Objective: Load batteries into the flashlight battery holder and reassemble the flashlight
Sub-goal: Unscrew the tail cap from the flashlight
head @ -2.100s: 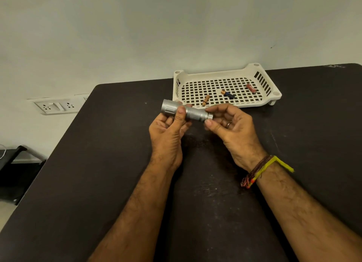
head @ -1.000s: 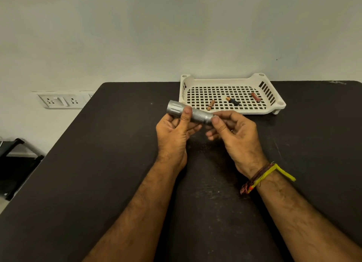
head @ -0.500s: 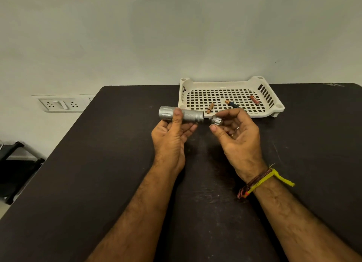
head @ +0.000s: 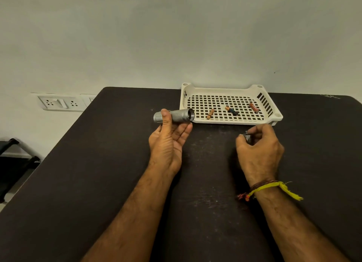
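Note:
My left hand (head: 168, 142) grips the silver flashlight body (head: 177, 115) between thumb and fingers, held level above the black table (head: 98, 173), its open threaded end facing right toward the tray. My right hand (head: 258, 146) is low over the table to the right, fingers closed on the small silver tail cap (head: 247, 138), mostly hidden by the fingers. Three small batteries lie in the white perforated tray (head: 231, 120): a copper one (head: 210, 114), a dark blue and copper one (head: 231, 110), a red-brown one (head: 254, 107).
The tray stands at the table's far edge against a pale wall. A wall socket plate (head: 58, 103) is at the left beyond the table. A dark piece of furniture (head: 13, 159) stands on the floor at the far left.
The tail cap has come off the flashlight body. My right hand has carried it right and down toward the table, while my left hand keeps the body up near the tray.

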